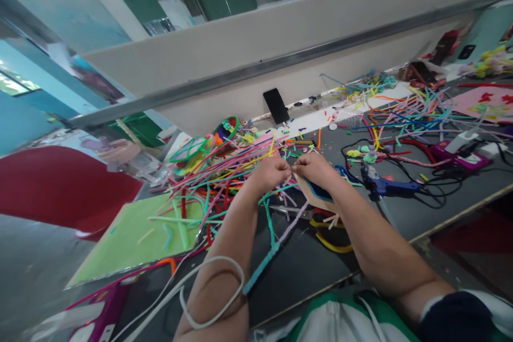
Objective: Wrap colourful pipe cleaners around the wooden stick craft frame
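My left hand (pixel 273 172) and my right hand (pixel 315 167) meet above the middle of the dark table, fingertips almost touching. Each has its fingers pinched, and whatever sits between them is too small to make out. Under my right hand and wrist lies a flat tan piece with a dark blue area (pixel 316 195). Scissors with yellow handles (pixel 334 246) rest on the table below it. Joined teal and lilac fuzzy stems (pixel 272 250) lie between my forearms. A large heap of coloured fuzzy stems (pixel 224 171) spreads beside my left hand.
A blue glue gun (pixel 390 187) with black cables lies right of my right forearm. A green sheet (pixel 138 238) is at the left. A phone (pixel 276 106) leans on the white partition (pixel 240 53). A white cable (pixel 212 262) crosses my left forearm.
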{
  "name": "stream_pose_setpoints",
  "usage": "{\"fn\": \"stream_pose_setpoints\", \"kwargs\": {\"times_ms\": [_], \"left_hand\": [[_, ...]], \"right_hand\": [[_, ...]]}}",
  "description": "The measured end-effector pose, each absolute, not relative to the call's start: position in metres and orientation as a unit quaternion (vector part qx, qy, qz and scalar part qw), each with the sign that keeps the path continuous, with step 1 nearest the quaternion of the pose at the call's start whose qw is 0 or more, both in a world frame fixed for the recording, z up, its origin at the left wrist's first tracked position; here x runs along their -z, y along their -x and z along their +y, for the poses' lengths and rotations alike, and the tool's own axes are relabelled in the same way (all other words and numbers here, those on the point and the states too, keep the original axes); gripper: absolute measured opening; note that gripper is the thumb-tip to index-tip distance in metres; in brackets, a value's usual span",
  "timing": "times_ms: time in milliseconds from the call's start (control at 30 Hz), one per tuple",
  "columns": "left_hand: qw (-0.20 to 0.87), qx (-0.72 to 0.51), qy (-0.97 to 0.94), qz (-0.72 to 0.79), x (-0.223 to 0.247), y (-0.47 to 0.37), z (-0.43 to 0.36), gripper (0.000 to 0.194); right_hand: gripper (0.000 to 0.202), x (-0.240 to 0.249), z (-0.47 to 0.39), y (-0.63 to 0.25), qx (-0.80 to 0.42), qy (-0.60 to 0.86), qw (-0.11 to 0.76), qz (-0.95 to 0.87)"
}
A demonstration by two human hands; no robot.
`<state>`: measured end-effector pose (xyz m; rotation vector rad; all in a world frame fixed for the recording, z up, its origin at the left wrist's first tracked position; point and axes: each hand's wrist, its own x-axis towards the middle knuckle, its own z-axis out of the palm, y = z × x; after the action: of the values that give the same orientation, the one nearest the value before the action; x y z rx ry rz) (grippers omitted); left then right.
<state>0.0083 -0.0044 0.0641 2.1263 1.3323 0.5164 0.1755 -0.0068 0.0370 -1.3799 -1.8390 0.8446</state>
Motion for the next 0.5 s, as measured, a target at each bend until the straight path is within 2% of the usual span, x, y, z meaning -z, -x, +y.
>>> {"fn": "stream_pose_setpoints", "kwargs": {"times_ms": [67,133,233,333,400,500], "left_hand": [[0.415,-0.179,-0.762,0.464,-0.061,0.0,0.002,0.014],[0.491,-0.163,-0.737,0.435,-0.058,0.006,0.007,0.018],[0.523,-0.142,-0.731,0.415,-0.055,0.011,0.01,0.023],[0.529,-0.162,-0.723,0.413,-0.057,0.013,0.01,0.027],[0.544,-0.189,-0.703,0.417,-0.059,0.016,0.01,0.029],[0.558,-0.261,-0.661,0.427,-0.065,0.03,0.013,0.03]], "right_hand": [[0.021,-0.037,-0.007,-0.175,-0.316,0.524,0.318,-0.724],[0.019,-0.036,-0.007,-0.174,-0.308,0.521,0.303,-0.736],[0.016,-0.035,-0.007,-0.174,-0.306,0.516,0.303,-0.74],[0.023,-0.037,-0.007,-0.176,-0.309,0.5,0.327,-0.74],[0.027,-0.038,-0.006,-0.18,-0.311,0.491,0.402,-0.707],[0.034,-0.034,0.001,-0.189,-0.306,0.483,0.581,-0.58]]}}
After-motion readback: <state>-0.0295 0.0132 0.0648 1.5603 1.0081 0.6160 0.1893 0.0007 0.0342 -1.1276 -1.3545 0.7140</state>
